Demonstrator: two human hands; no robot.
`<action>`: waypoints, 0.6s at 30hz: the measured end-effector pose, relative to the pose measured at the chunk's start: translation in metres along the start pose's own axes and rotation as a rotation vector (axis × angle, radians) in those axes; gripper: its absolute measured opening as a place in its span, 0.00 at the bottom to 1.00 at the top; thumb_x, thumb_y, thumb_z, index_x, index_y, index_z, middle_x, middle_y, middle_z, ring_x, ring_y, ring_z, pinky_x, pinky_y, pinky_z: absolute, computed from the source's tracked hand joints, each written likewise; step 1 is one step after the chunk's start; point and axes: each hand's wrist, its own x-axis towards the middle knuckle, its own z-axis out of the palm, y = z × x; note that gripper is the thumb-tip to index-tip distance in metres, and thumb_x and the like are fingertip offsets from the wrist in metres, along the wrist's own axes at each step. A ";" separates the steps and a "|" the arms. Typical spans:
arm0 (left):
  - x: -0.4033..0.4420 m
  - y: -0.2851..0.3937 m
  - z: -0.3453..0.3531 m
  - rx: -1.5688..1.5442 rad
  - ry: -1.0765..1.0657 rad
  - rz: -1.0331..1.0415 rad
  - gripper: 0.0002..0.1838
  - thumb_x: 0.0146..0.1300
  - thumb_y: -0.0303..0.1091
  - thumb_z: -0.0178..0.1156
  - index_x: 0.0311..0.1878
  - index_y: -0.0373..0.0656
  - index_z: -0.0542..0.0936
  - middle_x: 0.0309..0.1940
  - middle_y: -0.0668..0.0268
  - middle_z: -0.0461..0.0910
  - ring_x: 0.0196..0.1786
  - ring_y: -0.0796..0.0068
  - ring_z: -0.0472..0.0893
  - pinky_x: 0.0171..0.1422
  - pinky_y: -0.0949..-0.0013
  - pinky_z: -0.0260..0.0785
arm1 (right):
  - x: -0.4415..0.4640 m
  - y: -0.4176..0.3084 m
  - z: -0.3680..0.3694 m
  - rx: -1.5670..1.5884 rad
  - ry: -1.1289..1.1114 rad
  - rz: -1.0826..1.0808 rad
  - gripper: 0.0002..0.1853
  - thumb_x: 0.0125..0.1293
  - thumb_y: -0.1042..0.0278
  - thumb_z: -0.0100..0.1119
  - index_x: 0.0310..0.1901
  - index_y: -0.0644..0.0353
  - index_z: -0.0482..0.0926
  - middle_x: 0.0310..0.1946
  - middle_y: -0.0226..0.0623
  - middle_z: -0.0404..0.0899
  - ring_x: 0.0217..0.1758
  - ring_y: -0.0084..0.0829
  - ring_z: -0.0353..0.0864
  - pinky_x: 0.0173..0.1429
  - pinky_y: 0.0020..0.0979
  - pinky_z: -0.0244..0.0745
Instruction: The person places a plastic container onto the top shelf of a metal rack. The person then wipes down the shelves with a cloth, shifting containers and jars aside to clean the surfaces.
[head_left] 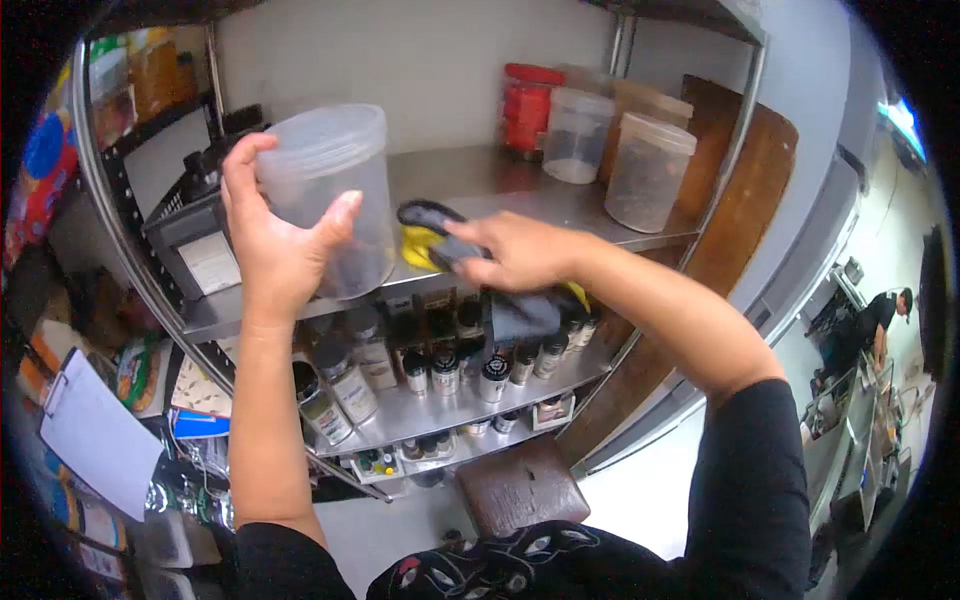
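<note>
My left hand (275, 225) is wrapped around a clear plastic tub (345, 200) with a translucent lid, at the front left of the steel shelf (470, 180). The tub stands upright and looks slightly tilted; a little dark content shows low inside. My right hand (515, 250) grips a bunched dark grey and yellow cloth (422, 245) just right of the tub. The cloth is at the shelf's front edge, and a blurred grey part hangs below my hand.
A red-lidded jar (530, 108) and two clear tubs (650, 175) stand at the shelf's back right. Spice bottles (445, 375) fill the lower shelf. A black box (200, 250) sits left, a brown stool (525, 490) below. Another person (875, 325) works far right.
</note>
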 end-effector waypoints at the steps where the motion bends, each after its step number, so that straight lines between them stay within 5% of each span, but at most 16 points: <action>1: 0.004 0.003 0.007 0.070 -0.021 0.050 0.40 0.38 0.39 0.75 0.56 0.45 0.65 0.49 0.57 0.68 0.54 0.58 0.69 0.61 0.58 0.63 | -0.019 0.001 0.001 0.036 0.084 -0.075 0.29 0.56 0.61 0.56 0.61 0.61 0.68 0.52 0.58 0.74 0.54 0.54 0.75 0.59 0.44 0.70; 3: 0.015 0.015 0.028 0.210 -0.068 0.139 0.39 0.41 0.36 0.74 0.57 0.44 0.64 0.50 0.60 0.69 0.56 0.63 0.70 0.63 0.63 0.62 | -0.054 0.009 0.015 -0.097 0.304 -0.141 0.30 0.49 0.76 0.58 0.58 0.61 0.71 0.56 0.54 0.72 0.58 0.49 0.73 0.63 0.43 0.68; 5: 0.036 0.029 0.060 0.309 -0.117 0.074 0.40 0.39 0.40 0.75 0.56 0.43 0.66 0.51 0.55 0.70 0.58 0.57 0.70 0.64 0.60 0.62 | -0.085 0.011 0.015 -0.170 0.328 -0.176 0.31 0.46 0.81 0.57 0.58 0.58 0.72 0.58 0.49 0.72 0.61 0.46 0.71 0.65 0.41 0.67; 8: 0.070 0.013 0.117 0.357 -0.293 -0.200 0.44 0.40 0.49 0.73 0.60 0.44 0.64 0.59 0.51 0.66 0.64 0.51 0.66 0.66 0.58 0.62 | -0.148 -0.008 0.020 0.081 0.231 0.040 0.32 0.44 0.84 0.56 0.57 0.55 0.73 0.58 0.45 0.73 0.64 0.45 0.69 0.67 0.39 0.65; 11: 0.097 -0.074 0.189 0.825 -0.462 -0.154 0.51 0.45 0.61 0.65 0.69 0.43 0.59 0.66 0.54 0.63 0.67 0.52 0.65 0.70 0.58 0.60 | -0.226 -0.013 0.068 0.028 0.183 0.258 0.33 0.43 0.84 0.57 0.58 0.54 0.74 0.57 0.43 0.74 0.60 0.43 0.73 0.66 0.38 0.68; 13: 0.088 -0.136 0.218 0.665 -0.378 -0.084 0.43 0.50 0.57 0.64 0.66 0.43 0.64 0.63 0.52 0.67 0.63 0.53 0.69 0.65 0.56 0.65 | -0.292 -0.007 0.114 0.098 0.304 0.385 0.32 0.45 0.81 0.57 0.57 0.54 0.73 0.56 0.42 0.74 0.56 0.45 0.75 0.61 0.39 0.71; 14: 0.082 -0.136 0.273 0.521 -0.447 -0.071 0.43 0.50 0.56 0.65 0.65 0.43 0.64 0.62 0.52 0.67 0.62 0.53 0.69 0.64 0.56 0.65 | -0.365 -0.032 0.141 0.130 0.355 0.756 0.30 0.46 0.79 0.57 0.56 0.55 0.73 0.56 0.42 0.74 0.55 0.45 0.75 0.59 0.39 0.71; 18: 0.120 -0.196 0.291 0.589 -0.463 -0.105 0.42 0.49 0.53 0.66 0.65 0.44 0.64 0.59 0.50 0.69 0.59 0.51 0.71 0.61 0.55 0.66 | -0.485 -0.081 0.234 0.188 0.462 1.369 0.24 0.48 0.75 0.57 0.52 0.56 0.74 0.51 0.42 0.76 0.53 0.45 0.76 0.54 0.39 0.72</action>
